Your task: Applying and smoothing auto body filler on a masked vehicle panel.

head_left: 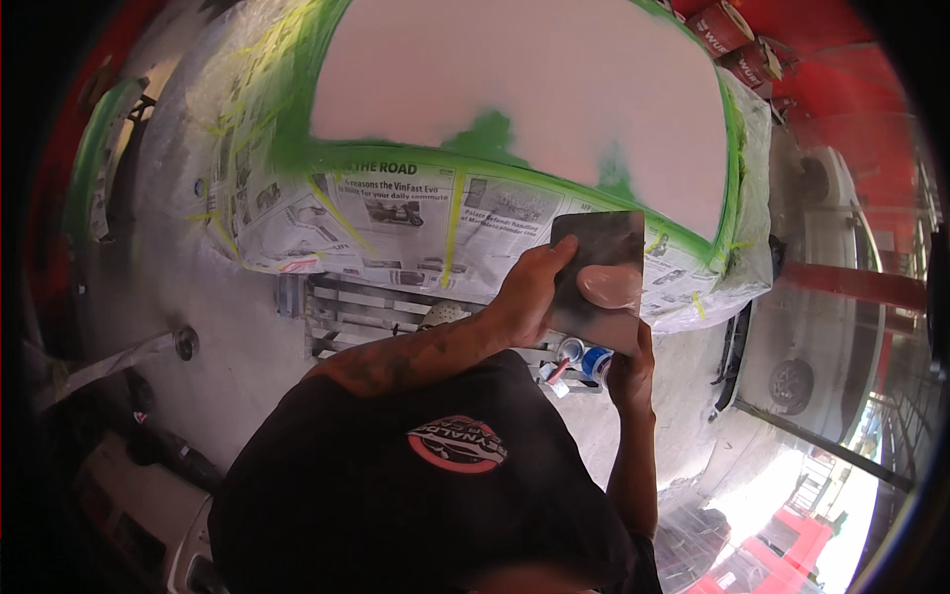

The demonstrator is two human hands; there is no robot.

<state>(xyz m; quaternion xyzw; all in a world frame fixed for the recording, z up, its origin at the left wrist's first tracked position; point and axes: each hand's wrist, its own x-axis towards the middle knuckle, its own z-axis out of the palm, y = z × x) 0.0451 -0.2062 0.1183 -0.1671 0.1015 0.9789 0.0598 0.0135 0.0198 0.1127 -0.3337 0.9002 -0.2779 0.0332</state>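
Observation:
My left hand (524, 292) grips the left side of a dark rectangular board (594, 236), its thumb on the top face. A rounded pool of pinkish-tan paste (609, 285) lies on the board. My right hand (630, 366) is closed at the board’s lower right corner, fingers partly hidden. Beyond them is a pale pink panel (515, 69) with green patches and edges, bordered by newspaper masking (396, 238) and yellow-green tape. Beside my right hand, below the board, stand a blue can (596, 364) and a silver can (569, 348).
A slatted metal rack (366, 332) sits under the masked piece. Red-labelled rolls or cans (720, 28) lie at the back right. A green painted part (99, 148) stands far left. A wheeled frame (119, 361) is at left, and a car or part with a wheel (792, 386) at right.

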